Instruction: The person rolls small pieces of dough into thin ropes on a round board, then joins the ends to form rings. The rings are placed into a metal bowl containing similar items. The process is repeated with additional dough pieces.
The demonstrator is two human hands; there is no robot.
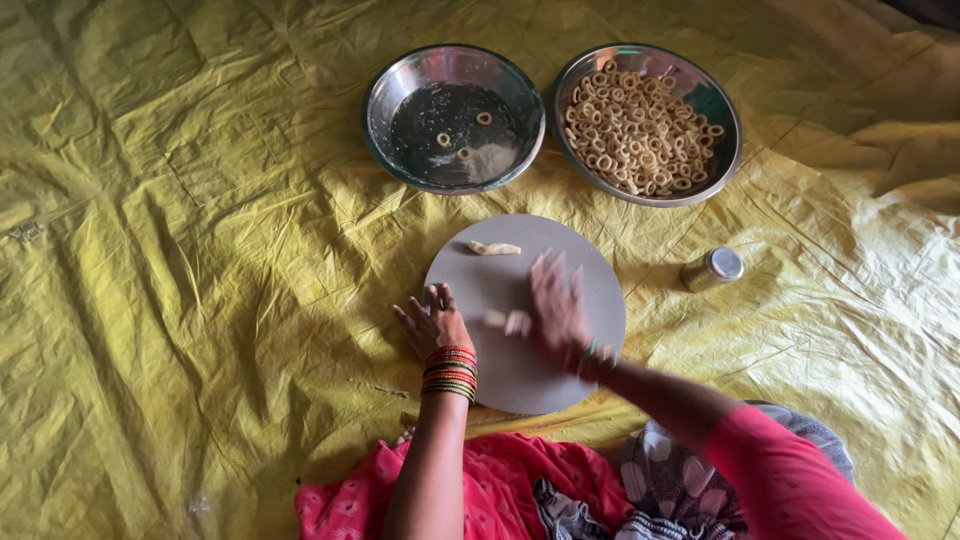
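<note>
Yellow tarp (180, 250); small steel tumbler (712, 268) lying near board.

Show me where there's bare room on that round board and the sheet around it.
The round board is bare along its far right edge and near the dough piece. The yellow sheet lies open left of the left hand. It is crowded mid-board, where the right hand works, and behind, where the two steel bowls nearly touch.

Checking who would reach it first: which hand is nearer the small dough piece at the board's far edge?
Right. The right hand lies on the board just below the dough piece; the left hand rests at the board's left edge, farther away.
</note>
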